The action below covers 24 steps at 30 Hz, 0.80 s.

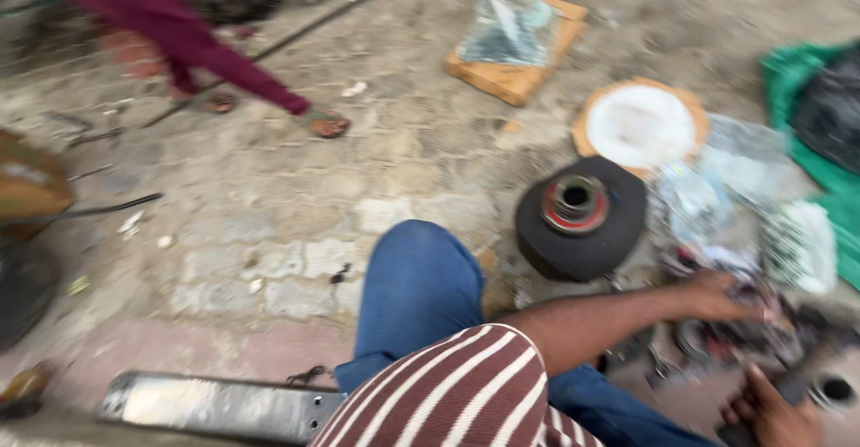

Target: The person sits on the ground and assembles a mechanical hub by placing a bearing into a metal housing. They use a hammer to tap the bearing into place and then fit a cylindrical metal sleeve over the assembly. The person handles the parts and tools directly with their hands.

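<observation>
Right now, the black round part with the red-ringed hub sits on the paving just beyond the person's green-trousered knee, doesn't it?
Not quite: the knee is in blue trousers, not green. The head view shows it, with the black round part and its red-ringed hub on the paving just beyond.

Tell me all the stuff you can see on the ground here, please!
Round disc part: one, black with a red and grey hub, middle right.
Round plate: one, white on a brown board, above the disc.
Flat box: one, orange-brown under clear wrap, top middle.
Plastic bags: several, clear, right.
Green sack: one, far right.
Metal bar: one, grey, bottom left.
Thin rod: one, dark, top.
Another person's foot: one, sandalled, top left.
Knee: blue trousers, centre.
Left hand: reaching into small blurred parts.
Right hand: on a dark object, bottom right.
</observation>
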Motion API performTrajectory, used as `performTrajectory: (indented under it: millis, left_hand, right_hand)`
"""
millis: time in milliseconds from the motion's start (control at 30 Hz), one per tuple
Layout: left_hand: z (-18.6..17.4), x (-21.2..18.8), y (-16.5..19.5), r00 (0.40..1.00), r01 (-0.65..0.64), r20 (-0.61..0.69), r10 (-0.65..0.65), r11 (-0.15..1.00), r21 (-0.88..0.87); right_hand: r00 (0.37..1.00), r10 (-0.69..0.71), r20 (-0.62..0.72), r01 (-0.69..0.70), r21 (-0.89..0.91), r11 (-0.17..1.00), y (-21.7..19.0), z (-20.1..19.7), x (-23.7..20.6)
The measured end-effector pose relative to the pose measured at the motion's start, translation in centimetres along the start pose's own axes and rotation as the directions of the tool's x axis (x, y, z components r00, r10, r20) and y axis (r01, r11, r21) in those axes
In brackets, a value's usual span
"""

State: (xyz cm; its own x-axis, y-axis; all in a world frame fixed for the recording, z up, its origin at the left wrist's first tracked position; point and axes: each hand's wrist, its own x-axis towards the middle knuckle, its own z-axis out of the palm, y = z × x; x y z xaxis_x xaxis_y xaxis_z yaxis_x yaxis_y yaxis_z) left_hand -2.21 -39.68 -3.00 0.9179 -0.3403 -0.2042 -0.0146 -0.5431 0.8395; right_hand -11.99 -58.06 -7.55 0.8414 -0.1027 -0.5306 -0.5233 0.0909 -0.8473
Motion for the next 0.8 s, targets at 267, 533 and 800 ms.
performTrajectory:
  millis: [267,533,800]
  left_hand:
    - [-11.3,-0.4,-3.6,0.992,-0.117,-0.033,0.125,0.977,0.177]
    - [-32.1,-10.3,-3.1,0.630,-0.422,-0.751,0.200,0.899,-0.114]
    - [-40.7,-18.8,1.5,0.491,-0.665,-0.837,-0.242,0.517,-0.540]
  right_hand:
    - [0.981,0.179,0.070,-0.173,-0.084,0.981,0.4,4.1,2.5]
    - [0.951,0.250,0.181,-0.251,-0.021,0.968,3.2,2.1,2.5]
    - [0.966,0.214,0.144,-0.222,0.048,0.974,5.8,1.1,2.0]
